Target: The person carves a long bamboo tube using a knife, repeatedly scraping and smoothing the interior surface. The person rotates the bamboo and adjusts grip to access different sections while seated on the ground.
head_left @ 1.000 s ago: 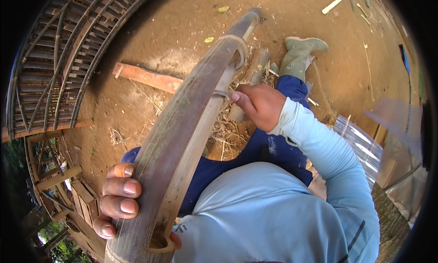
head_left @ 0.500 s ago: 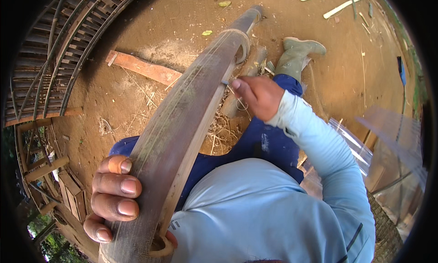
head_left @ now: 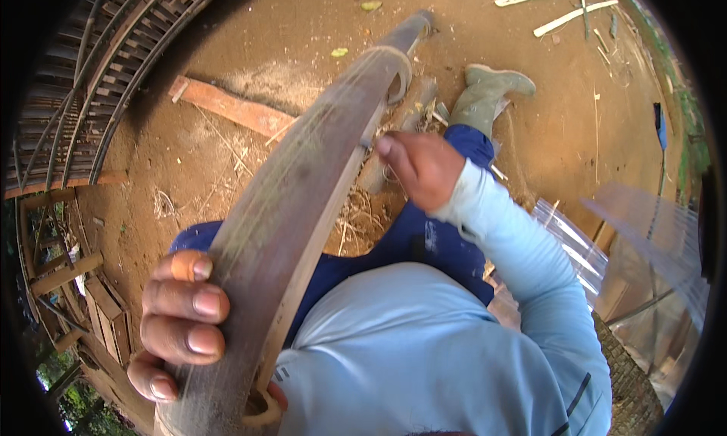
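A long dark brown bamboo pole (head_left: pixel 295 186) slants across my lap, its near end by my chest and its far end out over the ground. My left hand (head_left: pixel 182 322) grips the near part, fingers curled over the top and an orange band on one finger. Below it, the near end has a cut, hollow opening (head_left: pixel 265 412). Closed, my right hand (head_left: pixel 424 167) is at the pale right edge, about midway along. A small grey metal tip (head_left: pixel 365 142), perhaps a blade, pokes out from its fingers against that edge; the rest is hidden in the fist.
Pale shavings (head_left: pixel 356 213) lie between my legs. An orange-brown plank (head_left: pixel 235 107) rests on the dirt to the left, near a slatted bamboo structure (head_left: pixel 113 80). My boot (head_left: pixel 485 95) is beyond the right hand. Clear plastic sheeting (head_left: pixel 644 239) stands at the right; pale strips (head_left: pixel 575 18) lie far right.
My right hand has slid slightly toward me along the pole's edge with the metal tip. My left hand keeps its grip. The whole view has shifted a little.
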Available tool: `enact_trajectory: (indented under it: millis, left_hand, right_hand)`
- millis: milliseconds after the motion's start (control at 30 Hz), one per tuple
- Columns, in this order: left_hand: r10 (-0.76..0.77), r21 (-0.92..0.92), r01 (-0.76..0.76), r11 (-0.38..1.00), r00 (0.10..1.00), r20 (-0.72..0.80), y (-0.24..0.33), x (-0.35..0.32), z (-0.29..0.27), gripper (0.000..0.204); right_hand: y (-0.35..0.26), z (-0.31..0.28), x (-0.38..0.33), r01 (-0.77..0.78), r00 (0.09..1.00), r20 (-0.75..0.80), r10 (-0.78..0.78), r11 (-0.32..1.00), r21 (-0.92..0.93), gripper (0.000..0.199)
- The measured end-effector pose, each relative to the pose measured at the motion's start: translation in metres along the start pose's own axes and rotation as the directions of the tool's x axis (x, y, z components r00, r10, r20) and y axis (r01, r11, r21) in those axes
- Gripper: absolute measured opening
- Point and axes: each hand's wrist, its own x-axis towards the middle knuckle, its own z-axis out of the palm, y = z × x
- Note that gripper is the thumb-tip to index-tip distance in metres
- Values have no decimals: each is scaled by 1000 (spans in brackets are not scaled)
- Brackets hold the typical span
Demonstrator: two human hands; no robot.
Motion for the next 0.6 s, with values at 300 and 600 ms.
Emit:
enact_trajectory:
  millis: [300, 600]
  left_hand:
    - [-21, 41, 28, 999, 986, -166, 1, 0, 15, 67]
    - [66, 72, -46, 996, 952, -298, -6, 4, 28, 41]
  right_hand:
    - [21, -3, 9, -142, 989, -33, 142, 990, 24, 55]
    - [17, -10, 7, -112, 994, 23, 111, 994, 11, 55]
